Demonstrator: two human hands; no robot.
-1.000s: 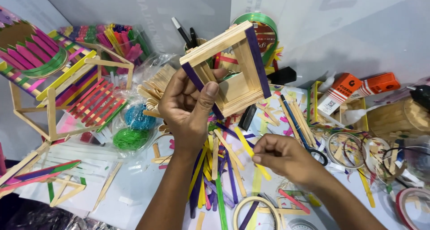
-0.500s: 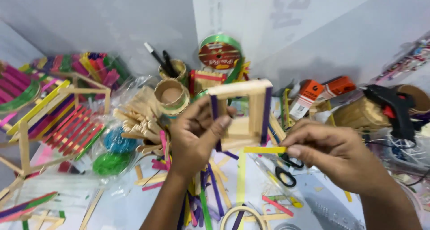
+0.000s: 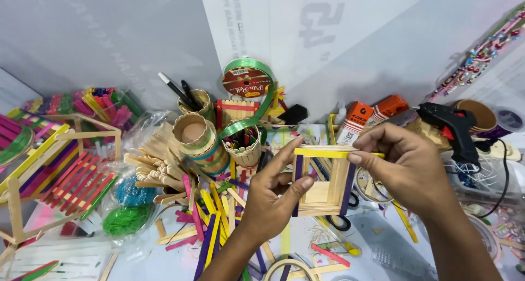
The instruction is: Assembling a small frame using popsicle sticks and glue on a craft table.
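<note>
My left hand grips a small open box frame built of plain and purple craft sticks, thumb on its left purple post. My right hand presses a yellow craft stick flat along the frame's top edge, fingers pinching its right end. Both hands are held above a table strewn with loose coloured sticks. Black-handled scissors lie just under the frame.
A black glue gun rests at the right with its cord. Stick-built cups with pens, a green ribbon spool and orange boxes stand behind. A coloured stick chair and bagged sticks lie left. Tape rolls sit near the front.
My right hand picked a yellow stick off the table, raised it and now lays it on the frame's top. The left hand lowered and turned the frame; the view shifted.
</note>
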